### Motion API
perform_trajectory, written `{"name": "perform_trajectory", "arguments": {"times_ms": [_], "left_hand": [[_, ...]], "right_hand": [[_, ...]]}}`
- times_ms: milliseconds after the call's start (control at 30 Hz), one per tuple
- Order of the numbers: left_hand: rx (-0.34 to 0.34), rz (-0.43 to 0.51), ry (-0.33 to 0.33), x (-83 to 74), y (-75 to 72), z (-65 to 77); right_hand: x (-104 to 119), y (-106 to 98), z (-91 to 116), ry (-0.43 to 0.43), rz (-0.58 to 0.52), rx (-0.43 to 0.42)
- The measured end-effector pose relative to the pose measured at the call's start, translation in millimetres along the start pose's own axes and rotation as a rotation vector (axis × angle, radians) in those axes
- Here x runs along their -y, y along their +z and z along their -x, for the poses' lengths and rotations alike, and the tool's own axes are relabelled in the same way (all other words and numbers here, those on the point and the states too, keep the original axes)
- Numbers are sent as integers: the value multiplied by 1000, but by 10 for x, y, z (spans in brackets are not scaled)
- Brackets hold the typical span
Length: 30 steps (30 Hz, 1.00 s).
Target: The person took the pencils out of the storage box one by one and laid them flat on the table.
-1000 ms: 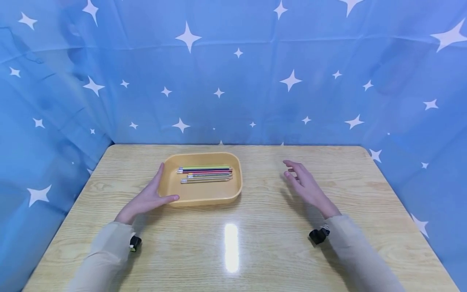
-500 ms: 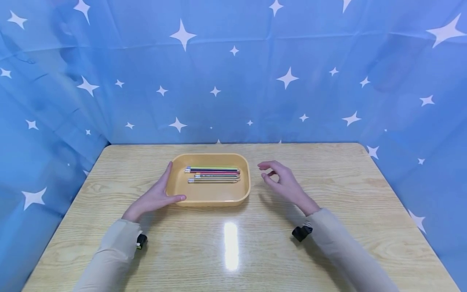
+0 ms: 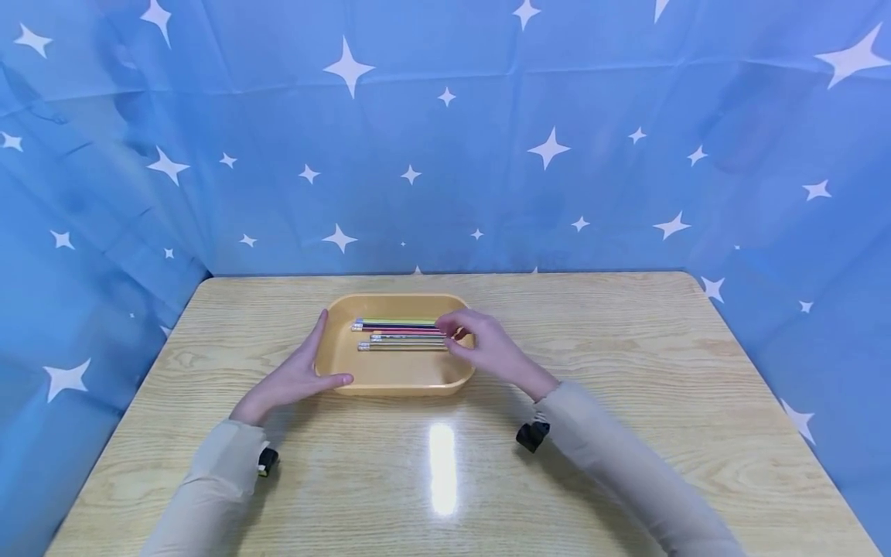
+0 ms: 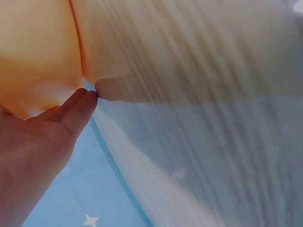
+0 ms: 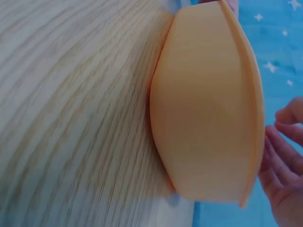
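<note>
A shallow orange-yellow tray (image 3: 397, 373) stands on the table, with several pencils (image 3: 400, 334) side by side in it, eraser ends to the left. Among them are yellow-green, dark, red and greyish or gold ones. My left hand (image 3: 295, 375) rests against the tray's left end, thumb at the near rim and fingers spread along the side; the left wrist view shows straight fingers (image 4: 78, 111) on the outer wall. My right hand (image 3: 487, 348) reaches over the tray's right rim, thumb and forefinger apart beside the pencils' right ends, which it hides. Contact with a pencil cannot be made out.
The wooden table (image 3: 612, 340) has a bright light reflection in front of the tray. A blue curtain (image 3: 445, 155) with white stars hangs behind its far edge and along both sides.
My right hand has come leftward from the table to over the tray's right end, thumb and fingers drawing closer together. The tray has slid slightly right with my left hand, then stayed still.
</note>
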<state>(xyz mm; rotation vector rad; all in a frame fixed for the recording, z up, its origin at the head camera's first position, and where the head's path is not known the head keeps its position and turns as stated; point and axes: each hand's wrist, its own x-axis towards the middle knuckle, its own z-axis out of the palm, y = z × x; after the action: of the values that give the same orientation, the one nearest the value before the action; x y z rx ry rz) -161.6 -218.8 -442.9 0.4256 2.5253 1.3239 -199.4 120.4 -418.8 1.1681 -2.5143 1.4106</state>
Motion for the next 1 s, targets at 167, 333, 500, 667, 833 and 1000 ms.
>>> {"name": "perform_trajectory", "arguments": {"times_ms": [167, 333, 500, 667, 833, 1000], "left_hand": [[1, 15, -4, -9, -21, 44], [-8, 22, -4, 18, -19, 65], [-13, 25, -1, 39, -15, 68], [-28, 32, -5, 54, -15, 71], [-37, 39, -18, 78, -5, 61], [-39, 45, -28, 78, -7, 65]], "right_hand": [[18, 123, -105, 0, 5, 54], [10, 233, -209, 6, 1, 87], [-8, 327, -305, 35, -16, 132], [-37, 396, -416, 74, 25, 200], [-47, 441, -507, 129, 57, 274], [-44, 483, -564, 178, 94, 335]]}}
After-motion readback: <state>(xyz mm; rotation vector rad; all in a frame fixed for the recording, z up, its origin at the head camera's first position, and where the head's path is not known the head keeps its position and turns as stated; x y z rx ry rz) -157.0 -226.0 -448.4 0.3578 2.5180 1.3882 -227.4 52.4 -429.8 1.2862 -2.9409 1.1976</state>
